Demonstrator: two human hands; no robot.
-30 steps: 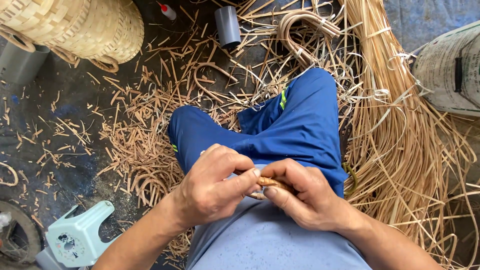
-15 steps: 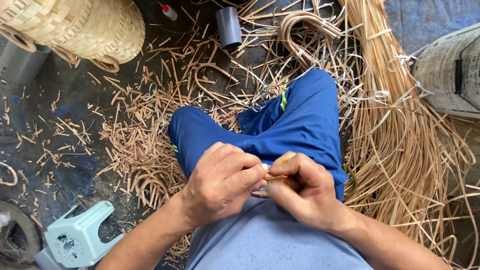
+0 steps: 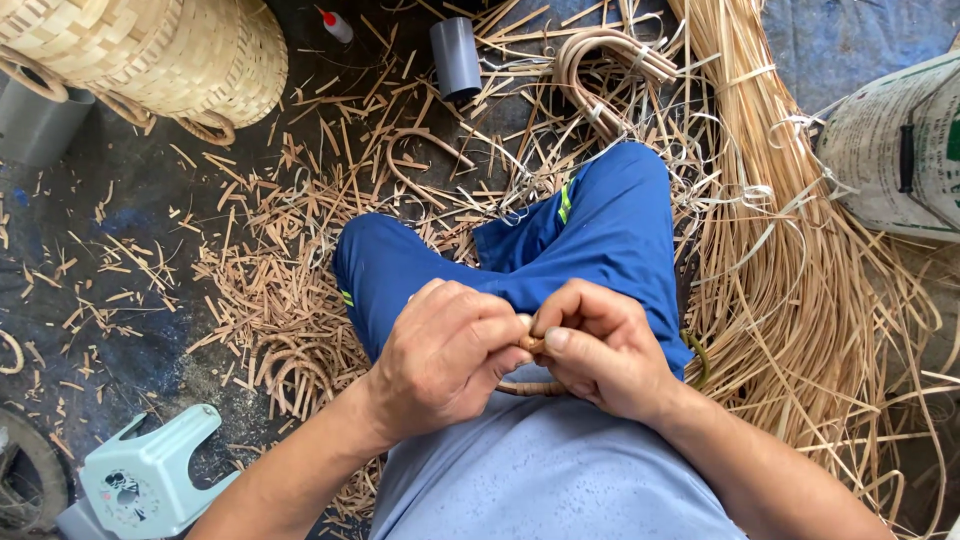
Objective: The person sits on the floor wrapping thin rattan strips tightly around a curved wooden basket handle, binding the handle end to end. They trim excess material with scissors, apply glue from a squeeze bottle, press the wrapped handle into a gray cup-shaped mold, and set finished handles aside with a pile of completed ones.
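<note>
Both hands pinch a thin rattan strip (image 3: 530, 345) over my lap: left hand (image 3: 445, 355) closed around its end, right hand (image 3: 600, 350) in a tight thumb-and-finger grip. Risk, as I judge it: strip may kink or slip if bent too hard. Loose cane bundle (image 3: 800, 260) crowds right; scraps (image 3: 270, 300) litter floor left, woven basket (image 3: 150, 50) far left.

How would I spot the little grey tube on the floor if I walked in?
Start at the woven basket at the top left and look right across the dark floor. Past the small red-capped bottle lies the grey tube, short, smooth and plastic-looking among pale cane scraps.
</note>
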